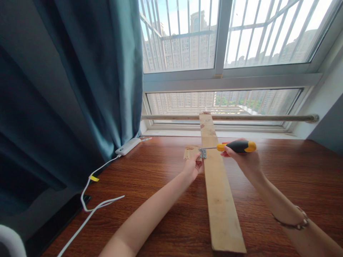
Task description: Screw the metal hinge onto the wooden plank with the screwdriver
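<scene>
Hinge (203, 153): set where small block (189, 151) and long board (221, 192) meet, best pinned flat.
Left hand (193, 167): closed on hinge.
Right hand (246, 160): wrapped around screwdriver (237, 146), its shaft best kept steady.
Bench (166, 203): long board laid across it.

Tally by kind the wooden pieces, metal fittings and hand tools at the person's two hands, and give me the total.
Wooden pieces: 2, the long board and the short wooden piece
Metal fittings: 1, the hinge
Hand tools: 1, the yellow-and-black screwdriver
Total: 4
</scene>
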`<state>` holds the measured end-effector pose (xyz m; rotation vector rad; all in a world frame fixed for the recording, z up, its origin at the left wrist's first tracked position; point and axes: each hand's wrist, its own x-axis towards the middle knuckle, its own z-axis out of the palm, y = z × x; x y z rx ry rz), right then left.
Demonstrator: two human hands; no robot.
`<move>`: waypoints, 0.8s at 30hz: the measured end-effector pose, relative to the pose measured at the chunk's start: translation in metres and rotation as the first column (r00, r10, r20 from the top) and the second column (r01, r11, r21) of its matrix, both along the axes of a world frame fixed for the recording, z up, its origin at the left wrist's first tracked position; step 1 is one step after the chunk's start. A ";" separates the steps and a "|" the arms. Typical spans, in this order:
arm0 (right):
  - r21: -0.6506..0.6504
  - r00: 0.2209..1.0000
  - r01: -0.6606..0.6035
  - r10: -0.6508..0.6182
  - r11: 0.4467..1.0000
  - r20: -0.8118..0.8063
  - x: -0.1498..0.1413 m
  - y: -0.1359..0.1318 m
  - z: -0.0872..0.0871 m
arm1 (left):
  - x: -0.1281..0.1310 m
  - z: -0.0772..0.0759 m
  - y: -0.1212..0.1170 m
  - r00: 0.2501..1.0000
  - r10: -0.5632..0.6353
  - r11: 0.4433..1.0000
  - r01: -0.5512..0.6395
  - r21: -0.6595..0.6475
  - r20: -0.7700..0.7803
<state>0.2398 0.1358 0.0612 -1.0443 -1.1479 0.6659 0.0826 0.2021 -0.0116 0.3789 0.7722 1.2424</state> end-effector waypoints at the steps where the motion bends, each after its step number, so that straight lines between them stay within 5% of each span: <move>1: 0.005 1.000 -0.007 0.007 1.000 0.015 0.000 0.000 0.000 | 0.000 -0.001 0.001 1.000 -0.004 1.000 0.004 0.004 -0.007; 11: -0.027 0.982 -0.018 0.023 0.999 0.188 -0.001 -0.004 0.001 | -0.001 0.000 -0.001 0.997 -0.005 0.999 0.001 -0.048 -0.071; 24: -0.005 0.986 0.037 -0.036 0.999 0.160 -0.001 -0.008 0.007 | -0.003 0.005 0.000 0.999 -0.040 0.999 0.040 -0.027 0.014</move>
